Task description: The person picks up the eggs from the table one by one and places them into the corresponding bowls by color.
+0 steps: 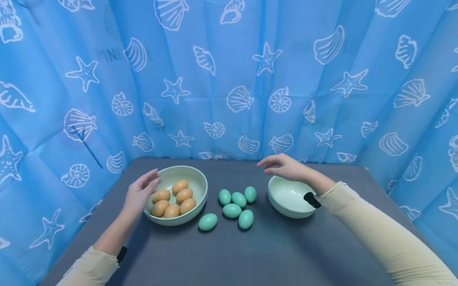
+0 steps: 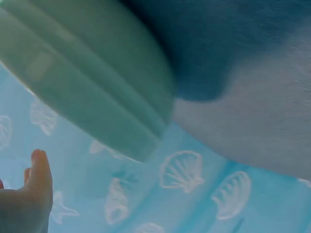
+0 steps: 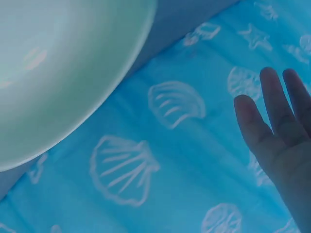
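Observation:
My left hand [image 1: 140, 191] hovers at the left rim of a pale green bowl [image 1: 203, 183], its fingers loosely bent and nothing seen in them. Inside that bowl lie several brown eggs [image 1: 184, 195]. In the left wrist view, the ridged outside of the bowl [image 2: 92, 73] appears above the hand [image 2: 29, 199]. My right hand [image 1: 286, 167] is held over the far rim of a second pale green bowl [image 1: 290, 197], with no eggs visible in it. The right wrist view shows spread, fairly straight fingers [image 3: 277, 107] apart from the bowl [image 3: 73, 97].
Between the bowls, several green eggs [image 1: 231, 211] lie on the dark grey table [image 1: 229, 254]; one green egg [image 1: 208, 222] is closest to the left bowl. A blue curtain [image 1: 222, 71] with white shells and starfish hangs behind and around the table.

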`<state>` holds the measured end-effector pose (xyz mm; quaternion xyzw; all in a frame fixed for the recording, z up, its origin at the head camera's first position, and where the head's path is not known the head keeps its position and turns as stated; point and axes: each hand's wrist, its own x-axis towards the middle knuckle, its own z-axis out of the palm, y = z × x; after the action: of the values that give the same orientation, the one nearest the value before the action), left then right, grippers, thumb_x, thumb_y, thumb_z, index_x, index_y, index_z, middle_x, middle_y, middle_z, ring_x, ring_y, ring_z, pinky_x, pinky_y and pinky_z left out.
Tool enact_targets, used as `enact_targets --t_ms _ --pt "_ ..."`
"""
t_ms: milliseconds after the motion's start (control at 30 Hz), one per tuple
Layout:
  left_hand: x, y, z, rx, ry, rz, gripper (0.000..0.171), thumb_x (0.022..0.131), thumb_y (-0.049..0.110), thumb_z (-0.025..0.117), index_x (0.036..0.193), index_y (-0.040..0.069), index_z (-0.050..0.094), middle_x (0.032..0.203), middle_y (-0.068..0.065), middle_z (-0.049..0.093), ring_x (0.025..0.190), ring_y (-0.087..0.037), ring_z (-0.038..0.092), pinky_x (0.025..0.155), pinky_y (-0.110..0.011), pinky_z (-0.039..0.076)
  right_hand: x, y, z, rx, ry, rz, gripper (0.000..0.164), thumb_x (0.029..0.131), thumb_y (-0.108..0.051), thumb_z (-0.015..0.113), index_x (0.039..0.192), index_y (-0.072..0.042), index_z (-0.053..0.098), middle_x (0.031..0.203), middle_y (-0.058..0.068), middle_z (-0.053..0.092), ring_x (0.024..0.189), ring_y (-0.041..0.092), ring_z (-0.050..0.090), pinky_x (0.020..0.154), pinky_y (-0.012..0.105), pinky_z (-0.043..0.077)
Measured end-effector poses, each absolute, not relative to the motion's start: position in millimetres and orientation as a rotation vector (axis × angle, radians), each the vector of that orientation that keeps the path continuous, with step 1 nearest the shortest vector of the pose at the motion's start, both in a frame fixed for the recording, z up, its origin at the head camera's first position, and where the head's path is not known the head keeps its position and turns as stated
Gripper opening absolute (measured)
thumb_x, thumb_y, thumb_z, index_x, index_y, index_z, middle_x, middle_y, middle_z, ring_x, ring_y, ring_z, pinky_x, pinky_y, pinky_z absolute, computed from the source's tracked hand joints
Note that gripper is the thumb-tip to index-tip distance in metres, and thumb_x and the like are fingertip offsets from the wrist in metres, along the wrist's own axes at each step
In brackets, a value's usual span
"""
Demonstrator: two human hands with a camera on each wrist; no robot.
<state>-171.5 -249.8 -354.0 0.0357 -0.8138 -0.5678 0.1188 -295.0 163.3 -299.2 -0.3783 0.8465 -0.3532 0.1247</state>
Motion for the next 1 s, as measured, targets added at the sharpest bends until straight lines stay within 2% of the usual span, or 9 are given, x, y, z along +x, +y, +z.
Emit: enact_targets --t_ms 100,300,533,767,1000 --pt "-171 -240 -353 0.039 -2.4 -1.676 0.047 0.104 0.018 0.049 0.145 -0.003 0.04 0.139 -0.023 0.049 0.116 -0.015 0.054 0.088 -0.02 0.048 -295 180 -301 -1.041 2.507 -1.047 0.035 0.099 -0.005 0.052 0.132 0.005 0.055 0.134 0.024 0.054 0.121 0.043 0.051 0.098 0.052 0.043" --pt "-175 -223 -358 -0.11 -2.455 -1.705 0.046 0.102 0.013 0.051 0.143 -0.007 0.041 0.136 -0.027 0.051 0.121 -0.034 0.052 0.082 -0.02 0.049 -291 213 -314 -0.889 2.588 -1.078 0.044 0.099 -0.007 0.053 0.141 0.004 0.046 0.143 0.028 0.043 0.129 0.048 0.04 0.099 0.057 0.04" --pt "-172 -211 -361 -0.216 -2.488 -1.683 0.046 0.102 0.014 0.052 0.141 -0.007 0.043 0.134 -0.026 0.053 0.123 -0.037 0.051 0.095 -0.04 0.047 -288 242 -338 -0.721 2.64 -1.144 0.05 0.101 -0.013 0.052 0.146 0.002 0.039 0.151 0.03 0.029 0.134 0.051 0.03 0.102 0.063 0.034" --pt "-167 -197 -364 -0.242 -2.484 -1.709 0.044 0.099 0.01 0.056 0.139 -0.008 0.047 0.132 -0.025 0.055 0.121 -0.036 0.054 0.091 -0.022 0.046 -290 254 -367 -0.513 2.662 -1.237 0.052 0.1 -0.004 0.049 0.148 0.005 0.032 0.15 0.032 0.027 0.134 0.053 0.029 0.103 0.061 0.034" --pt "-159 -185 -363 -0.278 -2.505 -1.823 0.045 0.098 0.01 0.059 0.139 -0.005 0.048 0.133 -0.024 0.055 0.12 -0.035 0.055 0.094 -0.03 0.048 -290 260 -381 -0.187 2.632 -1.566 0.053 0.102 0.001 0.042 0.152 0.002 0.024 0.151 0.029 0.029 0.135 0.046 0.033 0.104 0.053 0.037"
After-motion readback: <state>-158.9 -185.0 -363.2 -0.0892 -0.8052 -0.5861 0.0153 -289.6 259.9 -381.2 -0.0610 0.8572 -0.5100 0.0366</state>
